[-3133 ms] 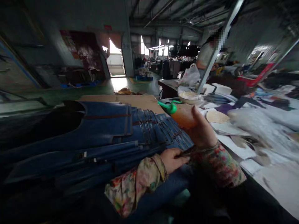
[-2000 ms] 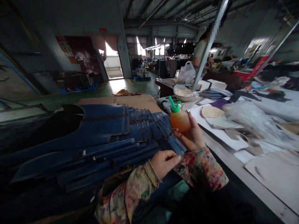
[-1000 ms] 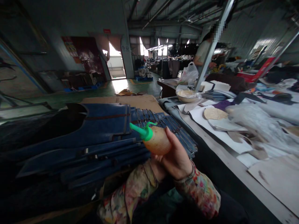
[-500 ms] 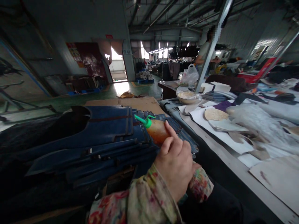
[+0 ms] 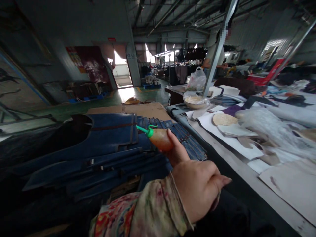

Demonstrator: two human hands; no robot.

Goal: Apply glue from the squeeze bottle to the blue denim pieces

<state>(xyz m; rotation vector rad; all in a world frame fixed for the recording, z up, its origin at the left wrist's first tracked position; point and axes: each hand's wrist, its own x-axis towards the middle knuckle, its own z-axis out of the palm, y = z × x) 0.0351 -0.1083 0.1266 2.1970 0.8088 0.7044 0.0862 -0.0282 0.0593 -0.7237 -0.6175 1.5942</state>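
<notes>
And here's the bottle (image 5: 161,140), held out over the blue pieces (image 5: 111,130) and lying nearly on its side, its green spout (image 5: 143,129) aimed left and just a shade upward. Two seconds ago that spout was pointing up; now it's well over, much the same tilt as half a second back.

The right hand (image 5: 177,148) has it, wrapped round the rounded end, thumb along the top, a firm enough grip. Now the left hand (image 5: 197,189): it's crossed in front of the right forearm, back of the hand to us, fingers curled, tips reaching off to the right. Half a second ago the flowered right sleeve peeked out beyond it; now that's covered completely. Whether those fingers have hold of anything, I can't make out. The left sleeve (image 5: 158,207) fills the near foreground.

Further out, no change: cardboard (image 5: 150,108) beyond the blue pieces, and to the right the table (image 5: 225,156), with its bowl (image 5: 195,102) and clear plastic (image 5: 266,131). And there's the other person (image 5: 212,56), still partly behind the post (image 5: 217,54).
</notes>
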